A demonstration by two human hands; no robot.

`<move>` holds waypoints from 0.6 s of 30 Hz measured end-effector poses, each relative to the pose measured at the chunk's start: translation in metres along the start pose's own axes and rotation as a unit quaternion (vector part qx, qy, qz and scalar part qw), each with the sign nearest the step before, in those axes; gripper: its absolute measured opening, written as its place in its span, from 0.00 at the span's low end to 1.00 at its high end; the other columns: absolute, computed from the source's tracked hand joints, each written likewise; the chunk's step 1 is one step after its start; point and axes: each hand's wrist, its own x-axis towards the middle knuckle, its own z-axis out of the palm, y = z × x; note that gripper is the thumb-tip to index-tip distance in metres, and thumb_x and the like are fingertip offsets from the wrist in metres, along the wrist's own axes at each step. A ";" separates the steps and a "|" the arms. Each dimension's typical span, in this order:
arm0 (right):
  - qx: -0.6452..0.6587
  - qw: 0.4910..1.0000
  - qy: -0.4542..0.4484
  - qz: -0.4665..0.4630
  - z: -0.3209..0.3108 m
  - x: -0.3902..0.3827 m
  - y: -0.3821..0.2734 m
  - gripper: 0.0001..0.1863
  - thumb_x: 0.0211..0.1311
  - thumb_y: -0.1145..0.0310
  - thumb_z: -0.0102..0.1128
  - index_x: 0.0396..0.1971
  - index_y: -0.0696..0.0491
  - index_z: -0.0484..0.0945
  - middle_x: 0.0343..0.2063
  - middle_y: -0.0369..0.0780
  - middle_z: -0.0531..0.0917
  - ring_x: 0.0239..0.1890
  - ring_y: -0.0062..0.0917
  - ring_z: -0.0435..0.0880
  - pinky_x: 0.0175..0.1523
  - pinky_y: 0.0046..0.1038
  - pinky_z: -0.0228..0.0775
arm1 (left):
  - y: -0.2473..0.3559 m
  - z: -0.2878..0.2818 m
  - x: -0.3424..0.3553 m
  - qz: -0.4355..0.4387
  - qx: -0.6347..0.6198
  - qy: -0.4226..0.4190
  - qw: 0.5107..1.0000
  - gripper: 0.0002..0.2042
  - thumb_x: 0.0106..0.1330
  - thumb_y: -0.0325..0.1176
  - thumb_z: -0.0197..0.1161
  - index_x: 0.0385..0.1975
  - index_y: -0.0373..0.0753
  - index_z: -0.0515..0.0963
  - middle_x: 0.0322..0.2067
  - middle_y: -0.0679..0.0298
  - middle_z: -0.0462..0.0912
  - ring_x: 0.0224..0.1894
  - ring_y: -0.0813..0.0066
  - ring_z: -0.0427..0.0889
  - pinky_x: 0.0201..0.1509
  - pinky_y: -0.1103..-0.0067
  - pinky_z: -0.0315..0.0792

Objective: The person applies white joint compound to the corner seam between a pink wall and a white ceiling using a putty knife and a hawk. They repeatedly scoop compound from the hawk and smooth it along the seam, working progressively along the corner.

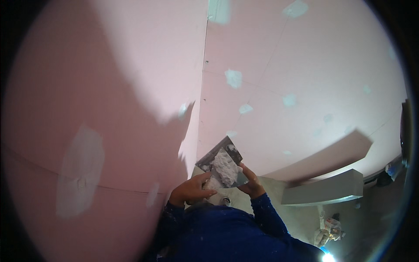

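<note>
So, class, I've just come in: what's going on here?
A person in blue sleeves has both hands at a flat metal-looking plate carrying a lumpy mound of pale paste. The right hand grips its right edge; the left hand is at its lower left, by the paste, and whether it holds anything else is hard to tell. Beyond the plate are pink boards, dotted with pale patches.

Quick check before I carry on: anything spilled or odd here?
Nothing clearly stands out: white compound sits heaped on the metal plate between your left hand and right hand; pale patches on the pink plasterboard resemble filler.
</note>
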 end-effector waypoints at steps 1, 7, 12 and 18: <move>0.001 1.000 0.022 0.010 -0.002 0.006 -0.001 0.31 0.77 0.53 0.49 0.68 0.60 0.64 0.63 0.46 0.75 0.65 0.36 0.75 0.71 0.40 0.64 | -0.003 -0.004 0.005 0.023 0.004 -0.007 1.000 0.28 0.63 0.36 0.72 0.61 0.35 0.71 0.35 0.63 0.81 0.32 0.81 0.80 0.29 0.82 0.76; -0.045 0.984 0.129 -0.113 -0.031 0.024 -0.011 0.25 0.75 0.60 0.52 0.65 0.57 0.68 0.60 0.44 0.78 0.63 0.37 0.75 0.70 0.44 0.64 | -0.004 -0.010 0.012 0.097 -0.002 -0.026 0.995 0.28 0.63 0.32 0.70 0.62 0.34 0.69 0.35 0.62 0.81 0.31 0.81 0.80 0.27 0.81 0.76; -0.096 0.922 0.200 -0.317 -0.039 -0.042 -0.099 0.23 0.72 0.63 0.57 0.62 0.55 0.72 0.56 0.41 0.81 0.58 0.33 0.80 0.64 0.41 0.71 | 0.012 0.007 -0.007 0.057 -0.141 0.016 0.988 0.25 0.65 0.28 0.66 0.62 0.33 0.69 0.35 0.62 0.80 0.29 0.81 0.78 0.25 0.81 0.74; -0.705 0.686 0.134 -0.118 0.053 -0.092 -0.158 0.19 0.67 0.76 0.60 0.56 0.49 0.79 0.50 0.38 0.82 0.53 0.33 0.80 0.60 0.37 0.74 | 0.027 0.007 -0.009 0.009 -0.156 -0.025 0.987 0.22 0.65 0.30 0.66 0.57 0.33 0.69 0.34 0.64 0.77 0.27 0.82 0.77 0.24 0.83 0.73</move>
